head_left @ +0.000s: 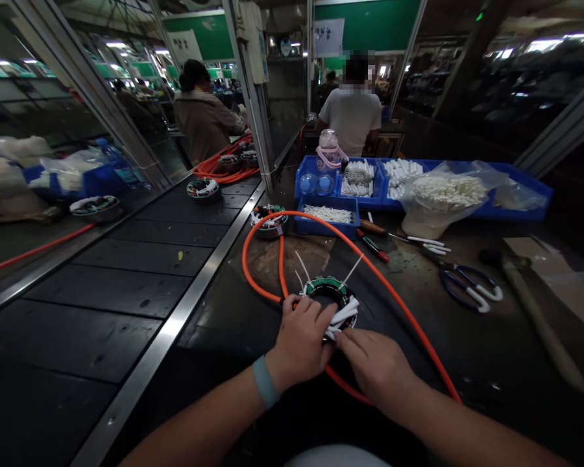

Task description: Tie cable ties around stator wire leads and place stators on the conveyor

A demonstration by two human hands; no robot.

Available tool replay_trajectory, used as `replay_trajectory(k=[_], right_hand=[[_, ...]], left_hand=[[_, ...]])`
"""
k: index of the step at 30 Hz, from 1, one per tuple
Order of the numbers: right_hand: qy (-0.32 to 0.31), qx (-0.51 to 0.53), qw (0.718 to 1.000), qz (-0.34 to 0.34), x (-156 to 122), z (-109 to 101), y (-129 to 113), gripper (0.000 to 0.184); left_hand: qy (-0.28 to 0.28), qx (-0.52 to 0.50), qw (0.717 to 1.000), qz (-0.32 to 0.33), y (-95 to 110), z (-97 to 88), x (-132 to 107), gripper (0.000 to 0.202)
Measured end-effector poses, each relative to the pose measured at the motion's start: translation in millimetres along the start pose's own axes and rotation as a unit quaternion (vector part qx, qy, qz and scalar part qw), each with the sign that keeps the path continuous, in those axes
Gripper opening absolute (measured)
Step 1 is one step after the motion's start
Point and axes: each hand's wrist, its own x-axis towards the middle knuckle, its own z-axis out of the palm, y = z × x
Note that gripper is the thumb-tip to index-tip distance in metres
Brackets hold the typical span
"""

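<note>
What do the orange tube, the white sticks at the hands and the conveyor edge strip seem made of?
Orange tube: likely rubber or plastic, satin, smoothly curved.
White sticks: possibly plastic, matte, uniformly white; uncertain.
Edge strip: probably bare metal, bright streaky reflections.

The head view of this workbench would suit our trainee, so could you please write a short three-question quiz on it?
1. Multiple choice: Which thing are the left hand and the right hand both at?
A) the hammer
B) the wire ring
C) the pink bottle
2. True or false: The wristband is on the left arm.
3. Fill in the missing word: The cable looping near the wire ring is ____ in colour.

Key:
1. B, the wire ring
2. True
3. Orange
</note>
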Motion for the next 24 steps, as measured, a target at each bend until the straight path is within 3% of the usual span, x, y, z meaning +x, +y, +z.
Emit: replay_trajectory(k=[6,11,15,18,21,24], right_hand=[[-0.169,0.024,0.969,0.176,23,-24,14,0.04],[-0.197,0.115,0.942,0.246,35,-28,30,0.019],[-0.207,0.19,0.93,0.236,35,-34,32,0.02],[-0.258,0.23,0.912,0.221,40,-44,32,0.023],[-0.308,0.163,0.915,0.206,52,-50,36,0.029],[-0.34,0.079,0.927,0.139,65,-49,42,0.033]], left_hand=[[0.038,-0.026,0.998,0.042,1,-1.4,-2,0.049],[0.016,-0.07,0.997,0.008,3,-2.7,3,0.023],[0.005,-0.092,0.996,0.022,-2,-5.6,5,0.021],[-0.018,-0.087,0.994,0.061,-8,-9.7,5,0.021],[-0.042,-0.079,0.991,0.1,-12,-12.6,5,0.021],[-0.027,-0.077,0.99,0.114,-14,-10.8,5,0.024]])
